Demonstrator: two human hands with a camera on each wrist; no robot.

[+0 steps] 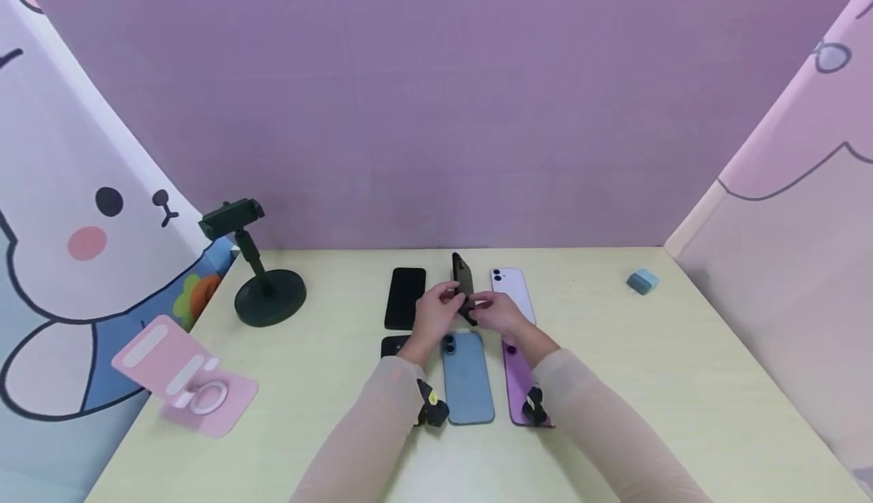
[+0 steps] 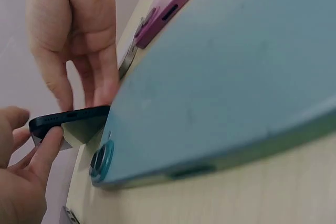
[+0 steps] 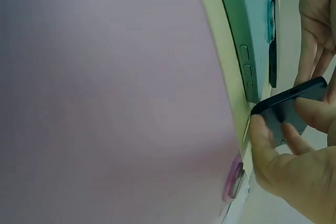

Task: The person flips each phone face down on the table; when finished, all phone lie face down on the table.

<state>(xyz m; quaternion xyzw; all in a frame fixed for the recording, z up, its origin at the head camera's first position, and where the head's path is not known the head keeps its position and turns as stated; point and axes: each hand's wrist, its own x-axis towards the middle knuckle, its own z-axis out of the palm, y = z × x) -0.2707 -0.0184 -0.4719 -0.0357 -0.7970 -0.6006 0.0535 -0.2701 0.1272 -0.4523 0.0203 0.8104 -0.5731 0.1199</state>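
purple back wall (image 1: 436, 94), pale yellow table (image 1: 682, 382)

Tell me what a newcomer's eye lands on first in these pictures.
First, the dark phone tilted up on edge at mid-table, held between the left hand and the right hand. Around it other phones lie flat in rows: a blue phone just in front, a purple phone to its right, a black phone to the left. A dark round-based stand rises at the far left.

A dark, near-black slab phone (image 1: 463, 279) stands among a matte blue phone (image 1: 467, 378), a glossy purple phone (image 1: 518, 385), a pale lilac phone (image 1: 509, 285) and a flat black phone (image 1: 405, 297), all on the pale yellow desk (image 1: 682, 382); the backdrop wall (image 1: 436, 94) is plain purple.
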